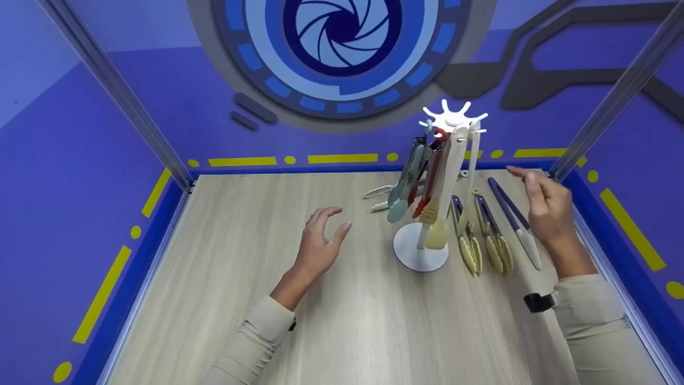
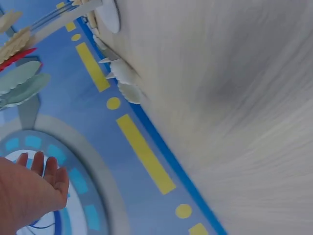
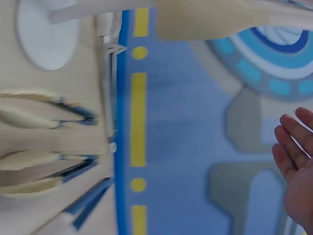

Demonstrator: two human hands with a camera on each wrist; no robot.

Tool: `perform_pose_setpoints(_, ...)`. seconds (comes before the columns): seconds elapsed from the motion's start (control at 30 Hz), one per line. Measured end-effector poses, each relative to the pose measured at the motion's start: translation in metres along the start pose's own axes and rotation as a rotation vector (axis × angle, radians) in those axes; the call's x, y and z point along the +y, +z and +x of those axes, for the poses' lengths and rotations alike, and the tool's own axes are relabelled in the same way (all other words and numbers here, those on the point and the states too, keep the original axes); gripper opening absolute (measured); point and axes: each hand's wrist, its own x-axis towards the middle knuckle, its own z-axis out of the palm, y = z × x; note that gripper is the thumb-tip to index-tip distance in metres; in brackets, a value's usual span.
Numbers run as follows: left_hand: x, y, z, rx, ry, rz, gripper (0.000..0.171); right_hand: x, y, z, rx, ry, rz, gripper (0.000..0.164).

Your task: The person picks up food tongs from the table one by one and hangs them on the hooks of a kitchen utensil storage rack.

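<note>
My left hand (image 1: 316, 243) hovers over the table left of the utensil stand, thumb and fingers apart, holding nothing. My right hand (image 1: 550, 208) is raised at the right with nothing in it; its fingers look extended in the right wrist view. Between them stands a white utensil stand with a spoked top (image 1: 453, 118) and round base (image 1: 407, 254). From it hang teal-tipped tongs (image 1: 398, 209), red tongs (image 1: 434, 166) and a cream-headed utensil with a white handle (image 1: 437, 236). Nearest my right hand lie tongs with dark handles and grey tips (image 1: 528, 247).
Two cream-tipped tongs (image 1: 471, 256) (image 1: 500, 255) lie side by side right of the base. Silver tongs with pale tips (image 1: 380, 191) lie behind the stand. Blue-purple panels (image 1: 144, 101) and metal posts (image 1: 115, 80) enclose the wooden table (image 1: 224, 256) at back and sides.
</note>
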Motion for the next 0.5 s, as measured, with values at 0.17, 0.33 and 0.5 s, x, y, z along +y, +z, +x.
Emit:
perform_pose_setpoints(0.17, 0.039, -0.004, 0.011, -0.029, 0.109, 0.048, 0.057, 0.022, 0.002, -0.021, 0.003, 0.093, 0.005, 0.039)
perform_pose_setpoints(0.33, 0.101, -0.004, 0.034, -0.057, 0.316, 0.096, 0.067, 0.04, 0.002, -0.036, -0.026, 0.18, -0.035, 0.043)
perform_pose_setpoints(0.5, 0.166, 0.001, 0.064, -0.058, 0.478, 0.16, 0.067, 0.05, 0.0, -0.043, -0.065, 0.228, -0.1, 0.047)
